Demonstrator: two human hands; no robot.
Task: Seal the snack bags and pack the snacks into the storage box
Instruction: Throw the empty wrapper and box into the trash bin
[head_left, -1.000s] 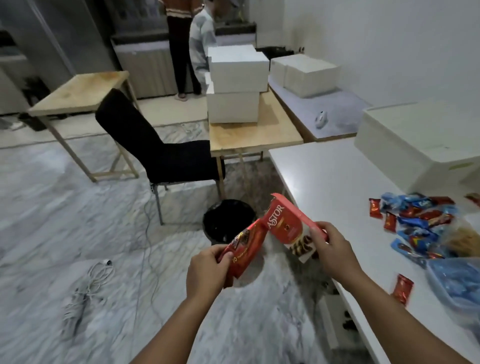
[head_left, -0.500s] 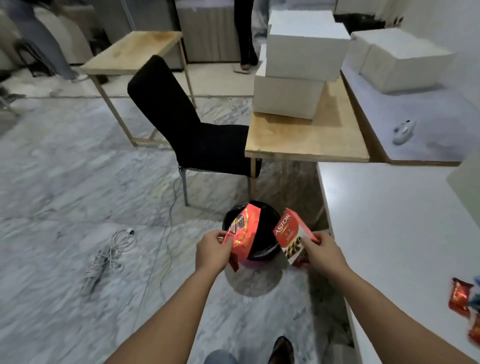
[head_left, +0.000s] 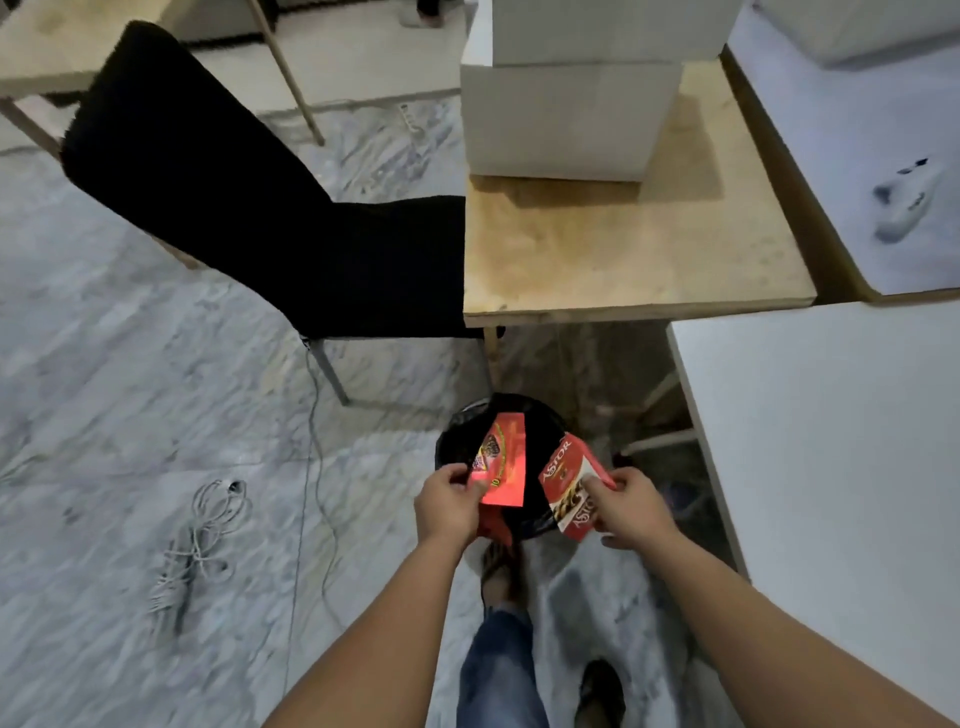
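Gray marble floor w/ a black chair upper left, a wood bench top middle & a white bench at right. Low in the middle sits a black bin. Right over it, the left hand pinches a red torn piece & the right hand pinches the red Astor box. Both pieces stand up tall, side by side, apart. Looks like the bin is just below, so a drop is next. No storage box in view.
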